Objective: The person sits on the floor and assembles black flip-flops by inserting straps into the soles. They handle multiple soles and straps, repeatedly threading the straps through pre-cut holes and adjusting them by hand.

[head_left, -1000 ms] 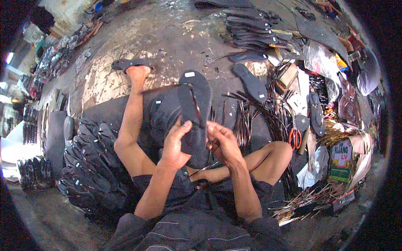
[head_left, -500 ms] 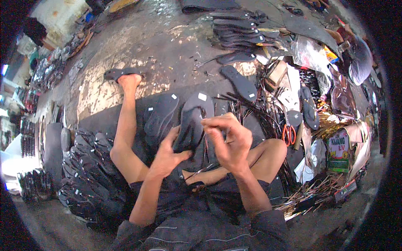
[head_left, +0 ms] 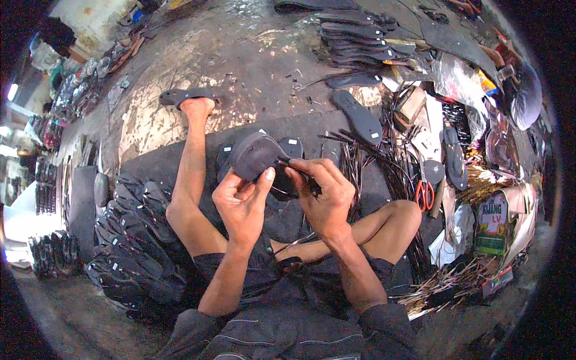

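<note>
A dark flip-flop sandal (head_left: 257, 157) is tilted up in front of me, its sole surface turned toward me. My left hand (head_left: 241, 207) grips it by the lower edge, thumb on the near face and fingers behind. My right hand (head_left: 324, 195) is closed in a pinch at the sandal's right edge, on what looks like its thin dark strap; the fingers partly hide it. Just behind lie more dark soles with small white labels, one sole (head_left: 293, 147) showing to the right of the held sandal.
Piled sandals (head_left: 135, 240) lie by my left knee. To the right are orange-handled scissors (head_left: 424, 195), loose dark strips (head_left: 384, 159), a single sole (head_left: 358, 117) and a printed green-and-white box (head_left: 491, 225). Farther off, soles (head_left: 354, 42) lie in a row. Another person sits at far right.
My left hand has raised and tilted the sandal, turning its sole toward me. My right hand has come down and left to its edge. The whole view has shifted slightly.
</note>
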The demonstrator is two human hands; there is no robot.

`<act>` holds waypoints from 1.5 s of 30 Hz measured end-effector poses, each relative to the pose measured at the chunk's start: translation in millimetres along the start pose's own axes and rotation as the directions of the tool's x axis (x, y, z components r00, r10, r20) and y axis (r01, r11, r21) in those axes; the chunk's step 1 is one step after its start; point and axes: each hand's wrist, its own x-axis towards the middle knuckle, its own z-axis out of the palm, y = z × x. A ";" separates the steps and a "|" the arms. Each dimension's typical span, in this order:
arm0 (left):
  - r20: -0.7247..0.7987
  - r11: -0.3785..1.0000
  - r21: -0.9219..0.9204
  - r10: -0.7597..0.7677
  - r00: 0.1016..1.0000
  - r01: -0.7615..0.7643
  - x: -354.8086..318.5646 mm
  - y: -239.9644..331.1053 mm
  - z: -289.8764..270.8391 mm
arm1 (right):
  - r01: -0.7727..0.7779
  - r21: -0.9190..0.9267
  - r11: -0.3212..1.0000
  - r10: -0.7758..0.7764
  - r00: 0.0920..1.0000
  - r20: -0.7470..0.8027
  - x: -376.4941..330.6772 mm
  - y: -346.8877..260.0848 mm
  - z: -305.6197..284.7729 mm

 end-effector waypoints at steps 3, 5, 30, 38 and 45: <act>-0.011 1.000 -0.024 0.017 1.000 -0.017 -7.9 -1.9 5.4 | -0.033 -0.069 0.997 0.034 0.999 0.002 -3.2 1.1 3.6; -0.023 0.999 -0.038 0.024 0.999 -0.024 -13.8 -2.1 7.2 | -0.043 -0.090 0.995 0.046 0.999 0.029 -4.4 -1.4 0.2; 0.295 0.920 -0.072 -0.348 0.890 0.384 -71.6 -37.8 -5.7 | -0.584 0.287 0.759 0.492 0.804 0.335 4.2 63.5 -45.4; 0.604 0.380 -0.412 -0.567 0.561 0.828 -66.4 -40.4 -32.3 | -0.619 0.369 0.694 0.473 0.777 0.415 10.2 59.8 -59.6; 0.648 0.287 -0.529 -0.471 0.598 0.799 -87.0 -92.0 -32.5 | -0.603 0.368 0.708 0.485 0.793 0.368 11.1 44.1 -51.6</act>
